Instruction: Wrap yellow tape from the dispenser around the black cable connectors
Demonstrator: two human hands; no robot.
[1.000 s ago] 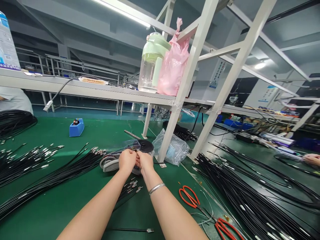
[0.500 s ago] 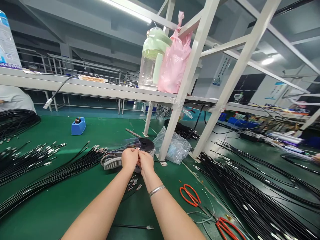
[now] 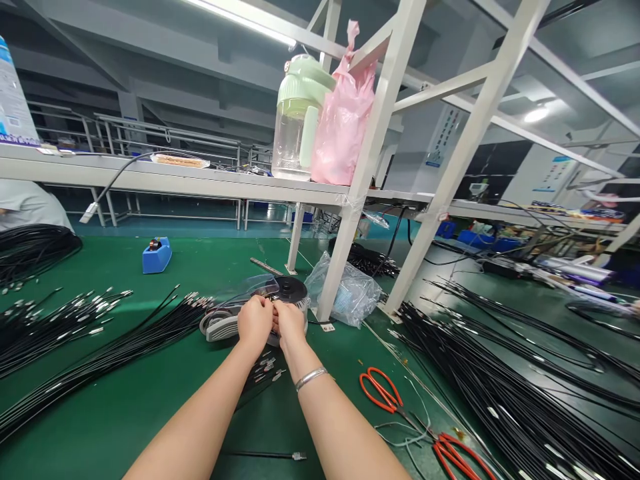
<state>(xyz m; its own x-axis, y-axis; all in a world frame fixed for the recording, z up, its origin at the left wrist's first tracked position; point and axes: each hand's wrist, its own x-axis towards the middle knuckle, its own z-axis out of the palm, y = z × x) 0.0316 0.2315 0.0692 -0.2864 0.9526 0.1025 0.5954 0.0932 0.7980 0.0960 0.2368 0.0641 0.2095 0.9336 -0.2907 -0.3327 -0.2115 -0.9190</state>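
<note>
My left hand [image 3: 256,320] and my right hand [image 3: 289,321] meet in front of a round black-topped reel-like thing [image 3: 291,288]. Both are closed, fingertips pinched together and nearly touching. Whatever sits between the fingertips is too small and too covered to make out. A grey ribbed piece [image 3: 223,329] with wires around it lies against the left hand's outer side. Just below the wrists, several cable ends with metal connectors [image 3: 267,367] rest on the green table. A single black cable with a metal plug [image 3: 299,457] lies nearer to me, between my forearms.
Black cable bundles lie at left [image 3: 115,347] and right [image 3: 490,380]. Red-handled scissors [image 3: 380,390] and a second red-handled pair [image 3: 457,457] are right of my forearm. A blue tape dispenser [image 3: 157,255], clear plastic bag [image 3: 350,297] and white shelf post [image 3: 345,260] stand beyond.
My hands stay pinched together at nearly the same spot, with the left hand turned slightly and shifted a little left. The view has shifted slightly. Nothing is visibly picked up or let go.
</note>
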